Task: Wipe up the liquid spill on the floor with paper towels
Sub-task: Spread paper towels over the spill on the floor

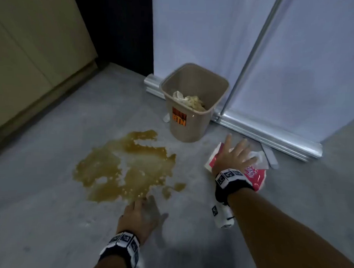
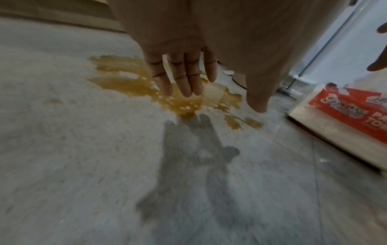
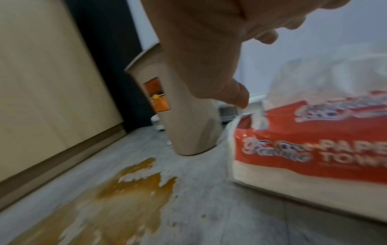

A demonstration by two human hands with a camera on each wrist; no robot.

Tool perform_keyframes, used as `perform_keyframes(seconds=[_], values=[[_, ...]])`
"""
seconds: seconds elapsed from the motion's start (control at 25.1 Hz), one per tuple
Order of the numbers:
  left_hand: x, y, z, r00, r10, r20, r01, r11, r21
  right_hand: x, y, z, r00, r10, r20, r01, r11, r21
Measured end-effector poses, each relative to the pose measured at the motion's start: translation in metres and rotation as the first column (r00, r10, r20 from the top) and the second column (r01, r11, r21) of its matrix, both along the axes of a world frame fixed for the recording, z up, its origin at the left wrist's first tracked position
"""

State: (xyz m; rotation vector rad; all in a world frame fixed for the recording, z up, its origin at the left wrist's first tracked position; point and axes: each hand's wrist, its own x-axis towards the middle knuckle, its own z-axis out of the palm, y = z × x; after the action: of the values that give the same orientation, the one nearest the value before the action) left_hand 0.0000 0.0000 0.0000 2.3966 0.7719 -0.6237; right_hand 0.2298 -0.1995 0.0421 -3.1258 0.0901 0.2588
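A brown liquid spill [image 1: 126, 168] spreads over the grey floor left of centre. My left hand [image 1: 143, 211] hovers just above the floor at the spill's near edge, fingers straight and empty [image 2: 188, 74], casting a shadow below. A red and white paper towel pack [image 1: 255, 176] lies on the floor to the right. My right hand [image 1: 237, 152] is over the top of the pack with fingers spread, beside a white towel [image 1: 258, 156] sticking out of it. The right wrist view shows the pack [image 3: 314, 149] under the hand [image 3: 209, 66]; whether the fingers touch it is unclear.
A beige bin [image 1: 194, 132] with an orange label stands behind the spill and holds crumpled stained towels [image 1: 189, 100]. A white scrap [image 1: 166, 117] lies by its base. A metal door rail [image 1: 262, 128] runs behind the pack. Beige cabinets [image 1: 34, 58] line the left.
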Motion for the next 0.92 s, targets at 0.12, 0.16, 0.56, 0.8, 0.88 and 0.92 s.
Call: perform_keyframes(seconds=[0.12, 0.16, 0.56, 0.8, 0.88, 0.92], values=[[0.011, 0.003, -0.006, 0.996, -0.079, -0.048, 0.074, 0.992, -0.105, 0.007, -0.027, -0.001, 0.986, -0.161, -0.043, 0.161, 0.987, -0.001], [0.018, 0.004, -0.009, 0.994, -0.102, -0.045, 0.095, 0.987, -0.128, 0.007, -0.036, -0.006, 0.985, -0.167, -0.048, 0.169, 0.985, 0.028], [0.179, -0.077, 0.021, 0.856, -0.398, 0.331, 0.443, 0.894, -0.071, 0.010, -0.056, -0.046, 0.976, -0.219, 0.016, 0.212, 0.958, 0.192], [0.235, -0.131, -0.006, 0.798, -0.471, 0.377, 0.527, 0.848, -0.054, 0.021, -0.070, -0.057, 0.966, -0.251, 0.054, 0.219, 0.915, 0.339], [0.245, -0.141, -0.019, 0.795, -0.497, 0.347, 0.537, 0.843, -0.024, 0.021, -0.073, -0.059, 0.961, -0.267, 0.069, 0.217, 0.888, 0.405], [0.248, -0.144, -0.027, 0.786, -0.520, 0.334, 0.546, 0.838, 0.019, 0.021, -0.073, -0.059, 0.956, -0.282, 0.082, 0.220, 0.873, 0.436]])
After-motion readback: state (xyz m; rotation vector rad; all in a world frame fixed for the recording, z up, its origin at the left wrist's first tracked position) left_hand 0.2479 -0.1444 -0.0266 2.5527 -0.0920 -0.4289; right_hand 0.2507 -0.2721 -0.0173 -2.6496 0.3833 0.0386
